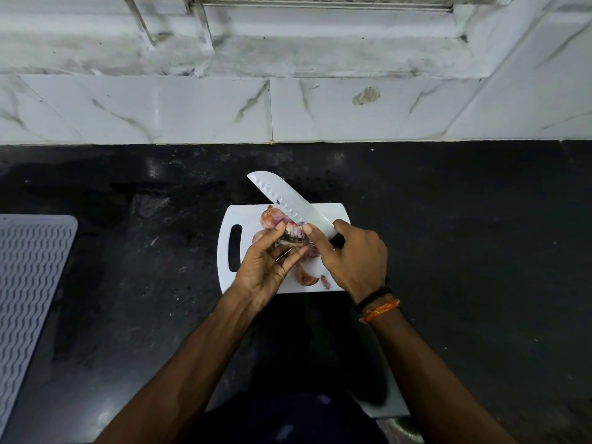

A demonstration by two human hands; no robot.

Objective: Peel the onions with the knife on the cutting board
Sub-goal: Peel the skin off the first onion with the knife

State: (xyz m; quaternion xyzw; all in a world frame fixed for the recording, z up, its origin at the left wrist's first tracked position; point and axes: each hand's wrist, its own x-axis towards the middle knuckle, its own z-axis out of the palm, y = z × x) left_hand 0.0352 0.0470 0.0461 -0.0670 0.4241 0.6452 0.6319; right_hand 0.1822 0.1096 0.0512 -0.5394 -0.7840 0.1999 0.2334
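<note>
Forearms, two, bare, entering from the bottom edge and nearest the lens; the right wrist carries a black band and an orange thread (379, 310).

Desk (464, 235): black speckled stone, spanning the full width, backed by a white marble-veined tiled wall (192, 107) with a ledge above.

Mat (28, 283): grey, wavy-ribbed, lying on the desk at the far left, cut off by the frame edge.

Cutting board (243, 216): white, rounded corners, slotted handle on its left side, flat on the desk at centre.

Knife (290, 201): broad pale blade with a dimpled row, dark handle, blade angled up and to the left past the board's far edge.

Right hand (355, 254): grip wrapped around the knife handle, thumb reaching forward to the onion.

Left hand (272, 264): grip curled around the onion (293, 235), held just above the board, the knife's heel against its pale, purple-tinged top.

Second onion (269, 217): pinkish skin, on the board behind the left fingers.

Peel scraps (307, 278): pink-brown pieces, on the board's near part, between the two hands.
</note>
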